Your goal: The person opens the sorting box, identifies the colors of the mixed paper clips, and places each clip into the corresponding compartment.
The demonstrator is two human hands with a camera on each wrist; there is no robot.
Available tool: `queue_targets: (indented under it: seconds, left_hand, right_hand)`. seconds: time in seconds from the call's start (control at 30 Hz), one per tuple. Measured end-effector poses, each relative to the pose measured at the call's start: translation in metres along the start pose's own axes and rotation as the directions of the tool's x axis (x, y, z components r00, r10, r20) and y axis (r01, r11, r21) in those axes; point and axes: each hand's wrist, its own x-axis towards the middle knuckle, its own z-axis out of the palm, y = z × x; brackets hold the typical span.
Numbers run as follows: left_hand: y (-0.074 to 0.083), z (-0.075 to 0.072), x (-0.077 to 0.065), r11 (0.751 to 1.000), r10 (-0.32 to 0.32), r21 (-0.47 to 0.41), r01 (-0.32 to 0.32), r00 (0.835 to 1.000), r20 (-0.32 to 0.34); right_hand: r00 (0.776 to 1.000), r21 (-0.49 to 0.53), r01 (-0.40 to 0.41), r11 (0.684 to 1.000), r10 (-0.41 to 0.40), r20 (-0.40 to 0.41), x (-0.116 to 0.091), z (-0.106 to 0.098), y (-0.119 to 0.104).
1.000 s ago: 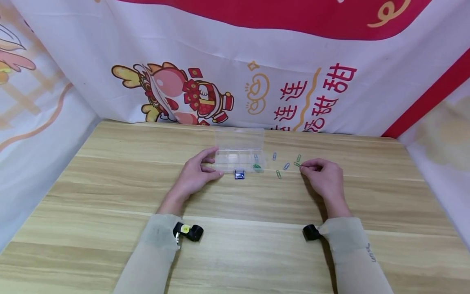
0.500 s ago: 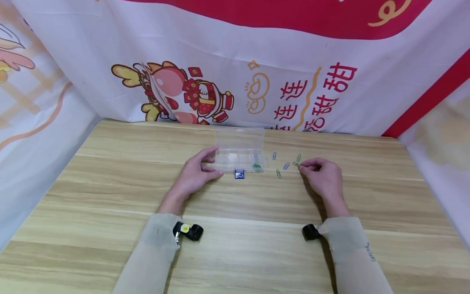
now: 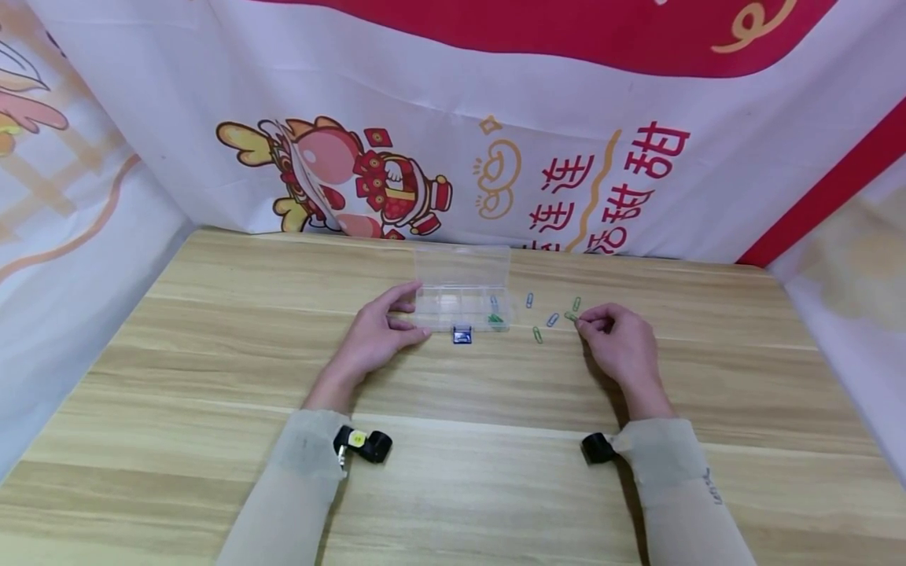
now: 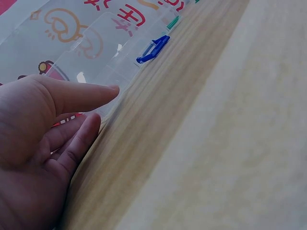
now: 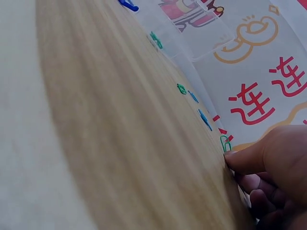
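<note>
A clear plastic compartment box (image 3: pixel 446 303) lies on the table with its lid (image 3: pixel 462 267) raised at the back. My left hand (image 3: pixel 375 336) holds its left end, thumb at the front corner and index finger at the back. Inside, at the right end, are green paper clips (image 3: pixel 495 320) and a blue one (image 3: pixel 494 302). To the right of the box, my right hand (image 3: pixel 624 344) pinches a green paper clip (image 5: pixel 226 143) between thumb and fingertips, close over the table. Its lower end is hidden by the thumb in the right wrist view.
Loose between box and right hand lie two blue clips, one farther back (image 3: pixel 529 300), and two green clips, one nearer the front (image 3: pixel 537 335). A blue latch (image 3: pixel 462 336) juts from the box's front. A printed cloth (image 3: pixel 453 157) hangs behind the table (image 3: pixel 460 487).
My right hand has shifted very slightly left with the pinched green paper clip. The left hand and the box stay in place.
</note>
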Motion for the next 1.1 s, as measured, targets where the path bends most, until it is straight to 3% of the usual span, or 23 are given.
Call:
queue_targets:
  seconds: [0.23,0.4,0.77,1.1]
  left_hand:
    - [0.0012,-0.0012,-0.0007,1.0,-0.005,-0.002,0.005,1.0,-0.001]
    - [0.0011,-0.0015,-0.001,1.0,-0.01,0.002,0.01,1.0,0.001]
    - [-0.0016,-0.0014,-0.0003,1.0,-0.001,0.007,0.001,1.0,0.002]
    - [0.0013,-0.0004,-0.0008,1.0,-0.01,0.001,0.01,1.0,0.003]
  right_hand:
    - [0.998,0.017,0.057,0.998,-0.058,0.013,0.0011,0.0014,0.0048]
    - [0.999,0.143,0.034,0.989,-0.037,0.016,0.0013,-0.0015,0.006]
    - [0.999,0.359,0.006,0.933,0.014,-0.052,0.0004,-0.0053,0.0015]
    - [0.996,0.387,0.005,0.922,0.03,-0.084,-0.0002,-0.0065,0.0]
